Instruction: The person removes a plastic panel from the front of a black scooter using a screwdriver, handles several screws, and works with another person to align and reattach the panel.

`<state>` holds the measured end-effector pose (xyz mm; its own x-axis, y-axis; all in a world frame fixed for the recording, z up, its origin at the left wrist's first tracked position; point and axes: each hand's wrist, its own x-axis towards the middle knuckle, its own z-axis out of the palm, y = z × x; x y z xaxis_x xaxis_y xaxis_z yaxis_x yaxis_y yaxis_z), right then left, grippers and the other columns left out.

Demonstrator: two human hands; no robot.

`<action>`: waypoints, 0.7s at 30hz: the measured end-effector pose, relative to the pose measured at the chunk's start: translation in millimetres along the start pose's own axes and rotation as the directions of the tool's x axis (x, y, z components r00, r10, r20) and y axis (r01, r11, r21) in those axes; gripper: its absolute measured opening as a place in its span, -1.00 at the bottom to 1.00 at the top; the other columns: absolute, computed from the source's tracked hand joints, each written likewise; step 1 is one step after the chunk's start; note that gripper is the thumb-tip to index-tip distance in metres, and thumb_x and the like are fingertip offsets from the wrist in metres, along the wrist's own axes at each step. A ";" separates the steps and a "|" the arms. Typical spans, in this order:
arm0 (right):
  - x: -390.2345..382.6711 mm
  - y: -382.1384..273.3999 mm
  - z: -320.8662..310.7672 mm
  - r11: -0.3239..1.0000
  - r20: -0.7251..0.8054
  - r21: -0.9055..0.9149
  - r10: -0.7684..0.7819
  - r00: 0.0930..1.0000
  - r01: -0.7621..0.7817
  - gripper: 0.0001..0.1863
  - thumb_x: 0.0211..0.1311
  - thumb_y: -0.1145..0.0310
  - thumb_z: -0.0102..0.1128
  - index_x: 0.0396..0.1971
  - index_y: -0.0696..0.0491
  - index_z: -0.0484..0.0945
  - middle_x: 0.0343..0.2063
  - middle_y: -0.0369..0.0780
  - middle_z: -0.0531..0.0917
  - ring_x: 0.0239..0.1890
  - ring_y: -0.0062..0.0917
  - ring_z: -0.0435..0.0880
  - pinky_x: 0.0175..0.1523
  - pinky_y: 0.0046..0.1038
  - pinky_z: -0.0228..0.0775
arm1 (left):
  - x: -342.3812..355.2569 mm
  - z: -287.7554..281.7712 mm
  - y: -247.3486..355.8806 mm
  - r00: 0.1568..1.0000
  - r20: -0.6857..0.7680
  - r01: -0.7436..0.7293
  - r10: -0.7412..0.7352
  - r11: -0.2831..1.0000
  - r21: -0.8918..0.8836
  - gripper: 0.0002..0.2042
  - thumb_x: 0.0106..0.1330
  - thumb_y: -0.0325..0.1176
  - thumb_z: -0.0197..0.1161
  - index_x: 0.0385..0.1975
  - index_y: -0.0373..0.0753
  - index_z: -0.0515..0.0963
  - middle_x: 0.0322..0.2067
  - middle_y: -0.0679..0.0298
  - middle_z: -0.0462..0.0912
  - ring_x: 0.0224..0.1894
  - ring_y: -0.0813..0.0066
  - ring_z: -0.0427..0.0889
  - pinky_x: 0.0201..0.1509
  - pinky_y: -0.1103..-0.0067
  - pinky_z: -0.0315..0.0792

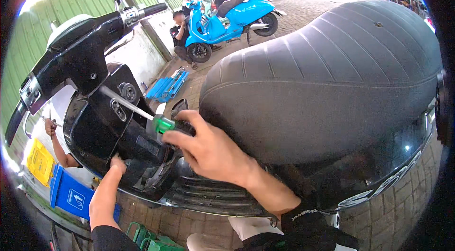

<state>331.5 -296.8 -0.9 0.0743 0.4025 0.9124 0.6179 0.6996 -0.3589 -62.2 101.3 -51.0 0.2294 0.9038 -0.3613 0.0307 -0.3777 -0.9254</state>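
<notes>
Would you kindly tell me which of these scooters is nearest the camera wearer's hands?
The glossy black scooter: the right hand holds a green-handled screwdriver toward its front, whereas the bright blue scooter stands farther back.

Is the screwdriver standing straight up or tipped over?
Tipped: the screwdriver slants from the right hand, its shaft pointing toward the black scooter's front panel.

The floor point(296, 16) is paved in grey-brown blocks. The blue scooter point(253, 12) stands on it at the back, a person point(180, 38) low beside it, shoes on the paving. Nearer, the open blue toolbox point(168, 85) rests there. The black scooter point(322, 99) stands over the floor, its contact points hidden. Green plastic crates point(156, 242) sit at the lower edge.
</notes>
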 end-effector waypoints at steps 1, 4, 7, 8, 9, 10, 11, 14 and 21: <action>0.0 0.1 -2.7 1.000 -0.016 -0.014 0.002 1.000 -0.002 -0.62 -0.14 0.60 0.13 -0.22 -0.03 0.46 -0.12 -0.02 0.32 -0.24 -0.11 0.50 -0.20 -0.28 0.42 | -0.3 -15.5 1.7 0.998 0.058 -0.027 0.024 0.999 0.039 -0.57 0.26 -0.19 -0.23 0.10 -0.12 0.33 0.18 0.31 0.24 0.29 0.38 0.05 0.35 0.28 -0.36; 3.4 -2.6 -5.2 0.999 -0.048 -0.008 -0.041 0.998 0.041 -0.65 -0.12 0.59 0.13 -0.24 -0.04 0.46 -0.11 -0.02 0.30 -0.30 -0.14 0.53 -0.24 -0.31 0.43 | -11.4 -20.8 -2.7 0.989 0.135 -0.068 0.057 0.995 0.076 -0.58 0.25 -0.20 -0.20 0.08 -0.11 0.36 0.17 0.28 0.25 0.29 0.35 0.06 0.34 0.26 -0.35; 4.8 -4.9 -8.1 0.994 -0.062 0.038 0.102 0.993 -0.100 -0.68 -0.09 0.58 0.13 -0.26 -0.04 0.46 -0.13 -0.02 0.31 -0.33 -0.21 0.54 -0.28 -0.34 0.42 | -32.4 -46.2 -0.4 0.993 0.093 -0.081 0.077 0.996 0.047 -0.60 0.21 -0.24 -0.15 0.03 -0.16 0.41 0.17 0.24 0.26 0.28 0.29 0.07 0.34 0.27 -0.32; 4.5 -5.7 -5.7 0.992 -0.062 0.046 0.124 0.990 -0.121 -0.68 -0.09 0.58 0.13 -0.26 -0.04 0.48 -0.14 -0.01 0.33 -0.28 -0.17 0.52 -0.23 -0.32 0.40 | -47.2 -62.3 -1.7 0.996 0.060 -0.060 0.059 0.998 0.016 -0.60 0.18 -0.27 -0.12 -0.01 -0.22 0.44 0.15 0.22 0.28 0.27 0.25 0.09 0.34 0.27 -0.29; 3.4 -9.5 -4.1 0.993 -0.041 0.031 0.118 0.992 -0.117 -0.68 -0.09 0.58 0.13 -0.26 -0.03 0.49 -0.14 0.00 0.34 -0.23 -0.16 0.49 -0.19 -0.32 0.39 | -66.1 -61.0 -2.5 0.997 -0.066 -0.039 0.037 0.999 -0.021 -0.64 0.14 -0.29 -0.06 -0.10 -0.23 0.50 0.09 0.18 0.35 0.20 0.22 0.18 0.31 0.27 -0.18; 1.7 -12.2 -3.9 0.994 -0.015 0.021 0.112 0.994 -0.111 -0.68 -0.10 0.58 0.13 -0.26 -0.03 0.49 -0.15 0.00 0.35 -0.18 -0.15 0.47 -0.15 -0.31 0.38 | -84.6 -59.7 -2.2 0.978 -0.208 -0.020 0.015 1.000 -0.019 -0.70 0.10 -0.30 -0.02 -0.22 -0.22 0.55 -0.04 0.17 0.45 0.11 0.23 0.27 0.28 0.27 -0.08; -0.9 -16.2 -2.7 0.989 0.039 -0.029 0.148 0.988 -0.147 -0.70 -0.10 0.57 0.14 -0.28 -0.01 0.51 -0.15 0.00 0.36 -0.11 -0.16 0.43 -0.07 -0.31 0.33 | -105.8 -60.3 -0.1 0.939 -0.343 -0.002 -0.006 1.000 -0.024 -0.74 0.06 -0.30 0.02 -0.34 -0.22 0.59 -0.17 0.16 0.54 0.02 0.24 0.36 0.25 0.27 0.02; -0.8 -13.3 -1.0 0.987 -0.007 -0.137 0.080 0.997 -0.080 -0.70 -0.12 0.57 0.12 -0.28 -0.01 0.53 -0.17 -0.01 0.38 -0.08 -0.16 0.39 -0.02 -0.33 0.29 | -148.5 -116.6 7.9 0.756 -0.646 -0.112 -0.107 0.951 -0.289 -0.89 0.04 -0.36 0.01 -0.52 -0.21 0.46 -0.48 0.23 0.52 -0.32 0.33 0.50 -0.17 0.46 0.31; 8.7 -1.1 5.2 0.961 -0.055 -0.277 -0.013 0.998 -0.003 -0.77 -0.09 0.54 0.12 -0.33 0.12 0.52 -0.26 -0.10 0.50 -0.06 -0.22 0.41 0.06 -0.35 0.21 | -260.9 -143.9 91.3 0.643 -0.581 -0.498 -0.500 0.303 -0.812 -0.85 0.01 -0.45 0.18 -0.44 -0.29 0.39 -0.44 0.15 0.49 -0.30 0.14 0.49 -0.18 0.39 0.38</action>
<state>327.3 -291.0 6.4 0.1096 0.3603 0.9264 0.8104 0.5073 -0.2932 20.8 -197.9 -24.8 0.6970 0.6529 0.2966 0.6853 -0.7282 -0.0074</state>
